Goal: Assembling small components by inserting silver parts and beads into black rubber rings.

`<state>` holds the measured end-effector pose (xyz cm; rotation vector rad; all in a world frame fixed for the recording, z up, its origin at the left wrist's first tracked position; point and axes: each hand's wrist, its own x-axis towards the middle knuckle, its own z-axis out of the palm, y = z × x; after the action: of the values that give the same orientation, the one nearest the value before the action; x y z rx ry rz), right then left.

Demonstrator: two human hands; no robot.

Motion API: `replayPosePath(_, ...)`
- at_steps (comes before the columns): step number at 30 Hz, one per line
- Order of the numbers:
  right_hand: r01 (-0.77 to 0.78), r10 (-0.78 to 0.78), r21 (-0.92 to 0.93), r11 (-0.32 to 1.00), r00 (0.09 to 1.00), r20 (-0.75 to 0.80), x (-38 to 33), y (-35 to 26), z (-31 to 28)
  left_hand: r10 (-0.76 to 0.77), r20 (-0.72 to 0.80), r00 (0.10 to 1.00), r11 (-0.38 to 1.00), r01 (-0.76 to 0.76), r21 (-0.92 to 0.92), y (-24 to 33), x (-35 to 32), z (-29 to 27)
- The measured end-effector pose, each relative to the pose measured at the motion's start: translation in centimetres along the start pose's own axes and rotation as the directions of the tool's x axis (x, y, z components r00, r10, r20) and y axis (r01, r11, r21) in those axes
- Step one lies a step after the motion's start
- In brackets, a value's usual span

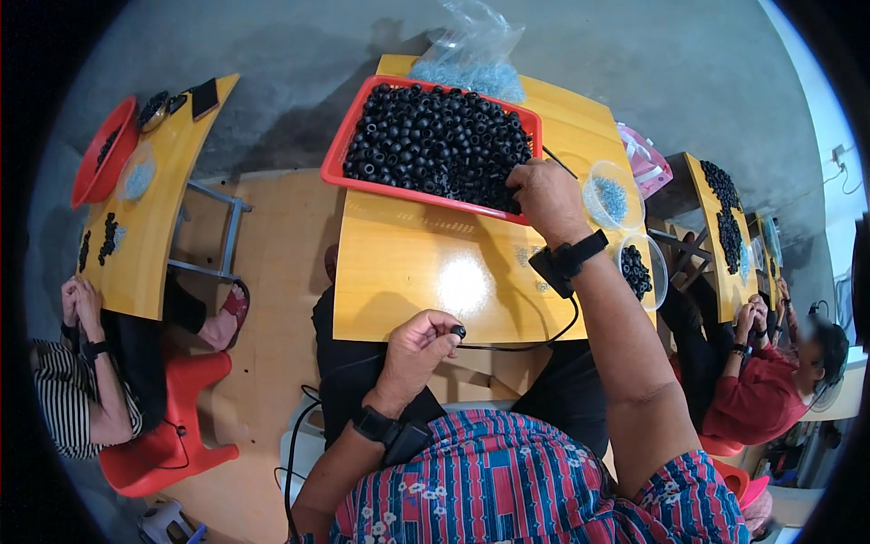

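Patterned shirt; grey wall; yellow surface bearing one basket, two tubs, one bag. Left hand clamped on one bead, apart from right hand, grip hidden.

Fingertips of the right hand sink out of sight among black beads in a red basket — whether they grip one cannot be told; the left hand half covers a small black piece, its details too tiny to read. A clear plastic bag runs off the upper edge; specks on the yellow table are too small to identify; the striped-shirted co-worker loses a head to the dark rim — the red-shirted one's face is blurred.
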<state>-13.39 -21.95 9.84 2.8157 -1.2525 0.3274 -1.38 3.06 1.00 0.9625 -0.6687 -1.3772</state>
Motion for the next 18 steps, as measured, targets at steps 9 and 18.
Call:
replayPosePath(9, 0.017, -0.014, -0.064, 0.998, 0.999, 0.048, 0.2, -0.4, -0.1, 0.015, 0.008, 1.0, 1.0, -0.015, -0.003, -0.4, -0.2, 0.0)
replayPosePath(18, 0.019, 0.01, 0.269, 0.963, 0.995, -0.103, -0.7, 0.2, -0.1, 0.025, -0.026, 0.999, 1.0, -0.026, -0.016, -0.3, -0.3, 0.1)
